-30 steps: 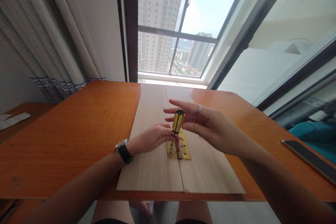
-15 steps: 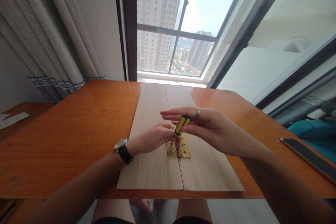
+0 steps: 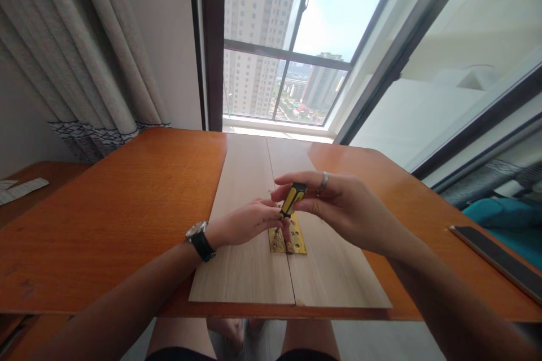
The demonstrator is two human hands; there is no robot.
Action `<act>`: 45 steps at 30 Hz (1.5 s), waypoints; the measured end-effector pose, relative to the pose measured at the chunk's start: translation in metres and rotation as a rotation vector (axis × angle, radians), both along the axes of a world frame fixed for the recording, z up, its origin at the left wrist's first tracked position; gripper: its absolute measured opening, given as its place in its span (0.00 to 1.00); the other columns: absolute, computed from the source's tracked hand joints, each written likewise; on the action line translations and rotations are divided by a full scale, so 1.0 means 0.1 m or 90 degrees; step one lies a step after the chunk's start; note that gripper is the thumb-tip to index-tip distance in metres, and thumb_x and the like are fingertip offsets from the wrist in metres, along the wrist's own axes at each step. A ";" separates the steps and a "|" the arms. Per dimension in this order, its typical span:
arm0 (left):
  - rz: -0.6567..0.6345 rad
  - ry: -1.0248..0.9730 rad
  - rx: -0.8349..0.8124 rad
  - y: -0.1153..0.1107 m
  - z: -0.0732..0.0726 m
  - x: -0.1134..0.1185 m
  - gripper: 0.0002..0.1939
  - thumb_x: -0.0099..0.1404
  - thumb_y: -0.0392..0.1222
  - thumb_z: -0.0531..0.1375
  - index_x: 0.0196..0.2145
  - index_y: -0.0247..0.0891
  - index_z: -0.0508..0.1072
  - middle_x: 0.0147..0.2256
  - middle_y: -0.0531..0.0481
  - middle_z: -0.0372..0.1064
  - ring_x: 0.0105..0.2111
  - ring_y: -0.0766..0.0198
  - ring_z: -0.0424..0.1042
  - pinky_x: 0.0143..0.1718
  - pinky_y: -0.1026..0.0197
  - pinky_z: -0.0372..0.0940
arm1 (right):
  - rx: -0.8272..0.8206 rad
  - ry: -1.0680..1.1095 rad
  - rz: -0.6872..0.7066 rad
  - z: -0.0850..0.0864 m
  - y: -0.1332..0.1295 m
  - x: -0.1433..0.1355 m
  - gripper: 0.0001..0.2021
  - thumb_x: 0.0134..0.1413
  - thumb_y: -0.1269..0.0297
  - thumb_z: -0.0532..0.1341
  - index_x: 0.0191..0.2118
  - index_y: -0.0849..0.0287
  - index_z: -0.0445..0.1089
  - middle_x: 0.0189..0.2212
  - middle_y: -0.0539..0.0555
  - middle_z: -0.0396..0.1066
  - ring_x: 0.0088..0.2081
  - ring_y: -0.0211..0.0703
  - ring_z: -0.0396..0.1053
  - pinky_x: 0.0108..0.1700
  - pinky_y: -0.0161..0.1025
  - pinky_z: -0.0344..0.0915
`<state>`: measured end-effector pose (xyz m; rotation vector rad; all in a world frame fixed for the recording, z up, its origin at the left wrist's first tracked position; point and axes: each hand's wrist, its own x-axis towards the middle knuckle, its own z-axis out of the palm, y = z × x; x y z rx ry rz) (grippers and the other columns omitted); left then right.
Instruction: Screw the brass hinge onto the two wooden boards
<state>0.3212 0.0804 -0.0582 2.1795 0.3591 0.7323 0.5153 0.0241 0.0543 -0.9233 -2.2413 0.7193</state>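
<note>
A grey cloth curtain hangs at the far left, near some thin white strips. Next comes the shiny orange-brown wooden desk. The left hand, with a round watch on a black strap at its wrist, pinches the low end of a yellow and black screwdriver. Two flat, pale wooden boards lie side by side on the desk. A gold metal hinge lies across the thin line between them. The screwdriver is over the hinge, and its handle leans to the right. The right hand, with a silver ring, has its thumb and fingers around the handle. A long, flat, dark thing lies on the desk at the far right, near something blue-green.
</note>
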 end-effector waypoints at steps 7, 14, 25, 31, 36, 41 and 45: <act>0.004 -0.066 -0.015 0.08 -0.02 -0.08 0.12 0.72 0.46 0.61 0.39 0.37 0.82 0.43 0.43 0.77 0.48 0.58 0.74 0.52 0.57 0.67 | 0.204 -0.062 -0.141 -0.09 -0.07 -0.19 0.11 0.58 0.63 0.68 0.46 0.56 0.77 0.36 0.51 0.82 0.35 0.42 0.80 0.39 0.36 0.74; 0.011 -0.051 0.007 0.06 0.03 -0.07 0.15 0.72 0.47 0.60 0.36 0.37 0.83 0.38 0.45 0.78 0.44 0.59 0.74 0.54 0.58 0.65 | 0.053 -0.027 -0.019 0.06 0.01 -0.07 0.16 0.63 0.70 0.60 0.54 0.55 0.75 0.46 0.52 0.81 0.44 0.42 0.80 0.46 0.37 0.75; 0.001 -0.030 -0.014 0.05 0.04 -0.07 0.15 0.74 0.44 0.57 0.36 0.36 0.82 0.38 0.45 0.78 0.44 0.60 0.75 0.53 0.59 0.66 | 0.113 -0.086 0.017 0.04 0.02 -0.09 0.22 0.66 0.72 0.56 0.64 0.54 0.66 0.54 0.53 0.77 0.53 0.40 0.75 0.55 0.39 0.70; 0.010 -0.005 -0.011 0.07 -0.02 -0.06 0.15 0.75 0.45 0.57 0.36 0.36 0.82 0.38 0.46 0.78 0.44 0.60 0.74 0.52 0.59 0.65 | 0.110 -0.012 -0.122 -0.01 -0.02 -0.13 0.11 0.58 0.71 0.65 0.47 0.56 0.77 0.37 0.49 0.82 0.36 0.39 0.79 0.40 0.34 0.74; 0.010 0.008 -0.047 0.07 -0.06 -0.07 0.16 0.74 0.48 0.58 0.38 0.37 0.82 0.38 0.45 0.77 0.44 0.59 0.75 0.51 0.60 0.67 | 0.140 -0.049 -0.129 0.02 -0.07 -0.12 0.13 0.60 0.69 0.65 0.50 0.56 0.77 0.40 0.51 0.82 0.39 0.41 0.80 0.43 0.36 0.74; 0.030 -0.005 -0.036 0.02 0.04 -0.06 0.19 0.75 0.49 0.55 0.36 0.36 0.81 0.38 0.45 0.77 0.43 0.60 0.75 0.51 0.60 0.67 | 0.029 -0.041 -0.006 0.08 0.06 -0.04 0.21 0.65 0.71 0.57 0.62 0.54 0.68 0.51 0.52 0.78 0.50 0.42 0.77 0.53 0.41 0.72; 0.036 -0.011 -0.055 0.01 0.04 -0.05 0.19 0.74 0.50 0.57 0.35 0.35 0.81 0.40 0.45 0.76 0.42 0.61 0.75 0.50 0.61 0.67 | 0.062 0.001 -0.157 -0.01 0.01 -0.13 0.15 0.59 0.74 0.62 0.51 0.55 0.75 0.40 0.49 0.82 0.42 0.42 0.80 0.45 0.37 0.73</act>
